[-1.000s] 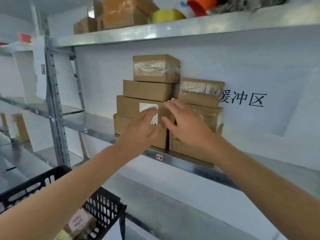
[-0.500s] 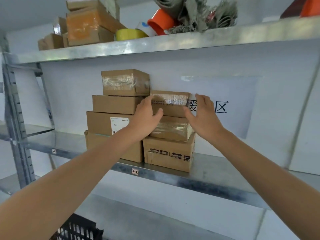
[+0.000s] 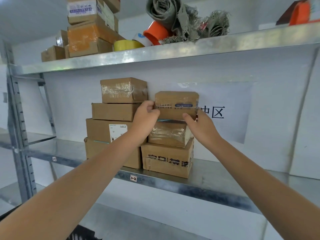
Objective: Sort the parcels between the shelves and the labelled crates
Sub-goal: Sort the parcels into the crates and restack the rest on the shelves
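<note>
We face a galvanised steel shelf [image 3: 216, 177] set against a white wall [image 3: 72, 101]. On it we count seven brown cardboard parcels: a left stack of four [image 3: 114, 111], a right stack of two [image 3: 168, 158], and a small tape-banded brown carton [image 3: 176, 103]. The left hand [image 3: 146, 116] and right hand [image 3: 200, 125] grip the carton by its ends just above the right stack. It hides part of a black-lettered white wall sign [image 3: 218, 112]. A black plastic crate [image 3: 83, 233] is cut off at the bottom edge.

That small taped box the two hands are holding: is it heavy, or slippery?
Probably light: the left hand and right hand pinch the small taped box at its ends. Likely stiff: its cardboard faces look flat. Its glossy tape may be slick.
</note>
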### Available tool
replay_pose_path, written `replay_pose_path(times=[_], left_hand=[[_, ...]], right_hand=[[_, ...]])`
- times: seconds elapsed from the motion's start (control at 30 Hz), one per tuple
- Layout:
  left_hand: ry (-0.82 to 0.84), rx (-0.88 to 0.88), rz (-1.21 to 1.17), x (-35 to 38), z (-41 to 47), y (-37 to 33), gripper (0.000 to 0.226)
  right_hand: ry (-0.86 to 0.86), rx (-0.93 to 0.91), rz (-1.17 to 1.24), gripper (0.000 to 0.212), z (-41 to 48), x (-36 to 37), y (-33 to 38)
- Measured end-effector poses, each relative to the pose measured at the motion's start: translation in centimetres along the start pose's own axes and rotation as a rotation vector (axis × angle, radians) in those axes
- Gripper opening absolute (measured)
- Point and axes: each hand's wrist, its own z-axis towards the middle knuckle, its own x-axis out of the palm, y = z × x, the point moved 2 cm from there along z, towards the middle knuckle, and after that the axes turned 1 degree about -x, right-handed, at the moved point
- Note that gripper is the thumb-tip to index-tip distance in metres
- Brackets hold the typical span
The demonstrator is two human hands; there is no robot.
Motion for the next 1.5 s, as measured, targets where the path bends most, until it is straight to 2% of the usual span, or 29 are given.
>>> replay_pose_path(times=[0.1, 0.17, 0.23, 0.37, 0.43, 0.5, 0.6, 0.7, 0.83, 0.9, 1.03, 1.13, 1.27, 1.37, 1.43, 1.5], left_hand=[[-0.037, 0.025, -0.127, -1.2, -1.3, -0.6, 0.028], [-0.066, 0.033, -0.201, -2.5, -2.5, -1.1, 0.016], [-0.105, 0.057, -0.268, -3.9, -3.8, -1.4, 0.008], [-0.153, 0.091, -0.344, -6.0, -6.4, -1.1, 0.014], [-0.180, 0.095, -0.390, -7.1, -7.5, -0.6, 0.024], [-0.233, 0.103, -0.362, -8.3, -9.0, 0.0, 0.039], [-0.316, 0.120, -0.251, -10.4, -11.6, 1.6, 0.041], [-0.419, 0.092, -0.176, -13.1, -14.0, 4.0, 0.045], [-0.506, 0.041, -0.130, -16.4, -17.1, 7.0, 0.030], [-0.544, -0.008, -0.095, -17.8, -18.7, 8.3, 0.031], [-0.583, -0.058, -0.035, -20.3, -21.3, 9.4, 0.032], [-0.609, -0.137, 0.014, -22.1, -22.9, 10.1, 0.027], [-0.681, -0.229, 0.116, -23.7, -25.3, 10.9, 0.030], [-0.727, -0.280, 0.161, -24.6, -27.0, 11.2, 0.029], [-0.710, -0.315, 0.122, -25.0, -27.8, 11.3, 0.032], [-0.687, -0.332, 0.081, -25.2, -28.6, 11.5, 0.033]], right_hand=[[-0.052, -0.114, 0.110, 0.024, -1.4, -0.8, 1.2], [-0.042, -0.139, 0.174, 0.021, -2.4, -0.9, 2.2], [-0.015, -0.163, 0.229, 0.025, -3.4, -0.7, 3.2], [0.016, -0.198, 0.341, 0.038, -5.3, 0.4, 4.5], [0.017, -0.183, 0.364, 0.042, -5.9, 1.2, 5.0], [0.044, -0.151, 0.362, 0.048, -6.2, 2.3, 5.4], [0.097, -0.146, 0.348, 0.061, -6.5, 4.4, 6.1], [0.193, -0.183, 0.358, 0.046, -7.3, 7.1, 7.0], [0.367, -0.212, 0.442, 0.033, -9.5, 12.3, 7.5], [0.462, -0.200, 0.462, 0.026, -10.4, 14.7, 7.7], [0.597, -0.174, 0.410, 0.024, -11.2, 18.5, 8.0], [0.616, -0.233, 0.317, 0.031, -12.0, 20.9, 8.5], [0.681, -0.291, 0.272, 0.028, -13.3, 23.5, 9.3], [0.741, -0.320, 0.270, 0.037, -14.4, 25.2, 9.4], [0.803, -0.287, 0.334, 0.033, -15.3, 26.2, 9.2], [0.865, -0.210, 0.413, 0.045, -16.4, 26.8, 9.1]])
